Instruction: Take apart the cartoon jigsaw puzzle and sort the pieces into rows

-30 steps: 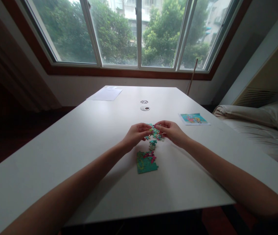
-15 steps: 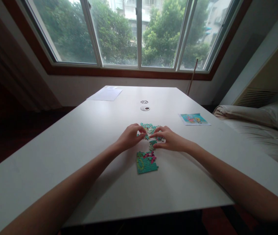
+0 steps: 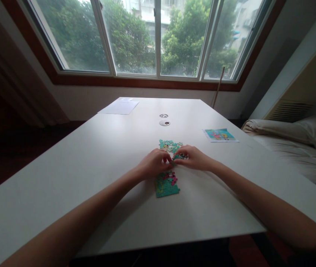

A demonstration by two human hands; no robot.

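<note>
My left hand (image 3: 155,163) is closed in a pinch, its thumb and fingertips at a small green puzzle piece (image 3: 174,163). Facing it from the right, my right hand (image 3: 193,157) has thumb and fingers closed on the other side of that green bit. The fingertips partly cover what they hold. Just below the hands lies a joined section of jigsaw puzzle (image 3: 167,187), green with a pink figure at its top right. Beyond the hands, loose puzzle pieces (image 3: 170,144) in teal and pale colours are spread in a heap.
All this lies on a white table (image 3: 113,148). A printed cartoon picture (image 3: 221,135) rests to the right, and white paper sheets (image 3: 120,106) at the far left corner. Two round table inserts (image 3: 164,123) are further back. A cream sofa (image 3: 291,144) stands at the right.
My left hand has moved right and nearer to me, from the loose pieces to the small green bit. My right hand's fingers have drawn together, and the hands are closer.
</note>
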